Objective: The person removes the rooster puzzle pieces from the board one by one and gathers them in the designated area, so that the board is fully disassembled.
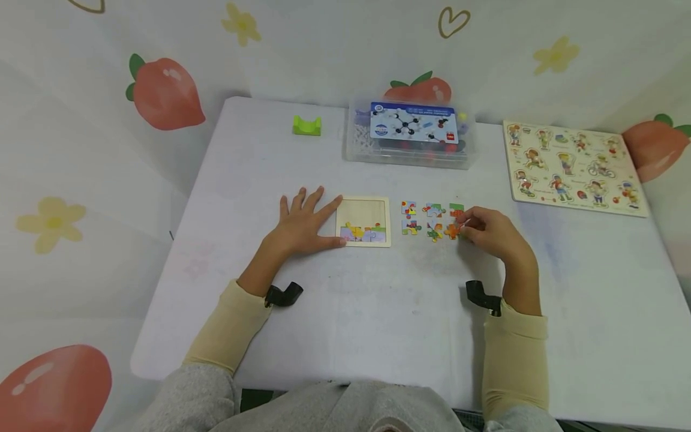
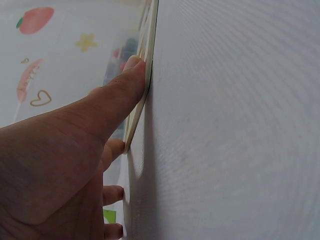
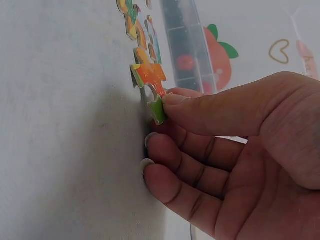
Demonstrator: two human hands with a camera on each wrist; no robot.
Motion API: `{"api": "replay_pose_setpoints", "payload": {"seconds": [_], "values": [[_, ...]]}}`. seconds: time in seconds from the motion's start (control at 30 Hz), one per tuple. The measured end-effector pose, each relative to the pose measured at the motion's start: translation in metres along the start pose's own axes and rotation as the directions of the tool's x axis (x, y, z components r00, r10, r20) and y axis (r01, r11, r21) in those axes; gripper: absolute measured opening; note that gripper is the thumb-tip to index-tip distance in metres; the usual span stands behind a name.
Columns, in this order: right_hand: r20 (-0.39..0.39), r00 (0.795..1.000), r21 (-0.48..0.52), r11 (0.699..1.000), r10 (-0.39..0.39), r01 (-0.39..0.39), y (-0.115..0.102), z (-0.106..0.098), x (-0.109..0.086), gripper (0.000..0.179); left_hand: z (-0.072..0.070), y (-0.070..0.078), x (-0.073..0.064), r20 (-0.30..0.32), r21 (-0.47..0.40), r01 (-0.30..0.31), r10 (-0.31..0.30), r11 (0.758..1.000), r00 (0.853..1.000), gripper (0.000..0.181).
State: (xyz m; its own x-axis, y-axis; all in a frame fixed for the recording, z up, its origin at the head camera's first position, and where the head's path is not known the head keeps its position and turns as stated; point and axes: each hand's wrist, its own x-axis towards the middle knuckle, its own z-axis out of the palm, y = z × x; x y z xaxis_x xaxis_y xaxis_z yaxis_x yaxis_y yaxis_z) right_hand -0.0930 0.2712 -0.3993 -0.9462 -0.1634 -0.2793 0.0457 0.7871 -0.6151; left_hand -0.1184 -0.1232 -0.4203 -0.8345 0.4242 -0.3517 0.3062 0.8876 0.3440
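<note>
My left hand [image 1: 301, 230] lies with fingers spread at the left side of a square wooden puzzle tray [image 1: 364, 211], its thumb [image 2: 120, 90] and index fingertip touching the rim. Along the tray's bottom sits a row of fitted jigsaw pieces [image 1: 357, 234]; bare wood shows above them. To the right of the tray, several loose jigsaw pieces [image 1: 409, 227] lie in two rows. My right hand [image 1: 493, 234] pinches an orange and green jigsaw piece [image 3: 151, 75] between thumb and index finger at the right end of the lower row. The other right fingers curl near the tabletop.
Behind the pieces stands a clear plastic case [image 1: 410, 153] with a blue molecule-picture card. A green plastic block [image 1: 306, 126] is at the back left. At the right lies a wooden picture board [image 1: 577, 168]. A strawberry-print cloth [image 1: 302, 54] hangs behind the white table [image 1: 356, 318].
</note>
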Motion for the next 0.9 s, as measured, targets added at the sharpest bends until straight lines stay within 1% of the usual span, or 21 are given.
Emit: {"api": "replay_pose_setpoints", "payload": {"seconds": [0.53, 0.9], "values": [[0.038, 0.999, -0.029, 0.999, 0.037, -0.036, -0.0026, -0.0005, -0.0004, 0.017, -0.0005, 0.0001, -0.0005, 0.000, -0.010, 0.000, 0.000, 1.000, 1.000, 0.096], [0.021, 1.000, -0.016, 1.000, 0.020, -0.020, -0.0001, -0.0012, -0.0010, 0.015, -0.0007, 0.0001, -0.0002, 0.006, -0.008, 0.000, 0.000, 1.000, 1.000, 0.096]]}}
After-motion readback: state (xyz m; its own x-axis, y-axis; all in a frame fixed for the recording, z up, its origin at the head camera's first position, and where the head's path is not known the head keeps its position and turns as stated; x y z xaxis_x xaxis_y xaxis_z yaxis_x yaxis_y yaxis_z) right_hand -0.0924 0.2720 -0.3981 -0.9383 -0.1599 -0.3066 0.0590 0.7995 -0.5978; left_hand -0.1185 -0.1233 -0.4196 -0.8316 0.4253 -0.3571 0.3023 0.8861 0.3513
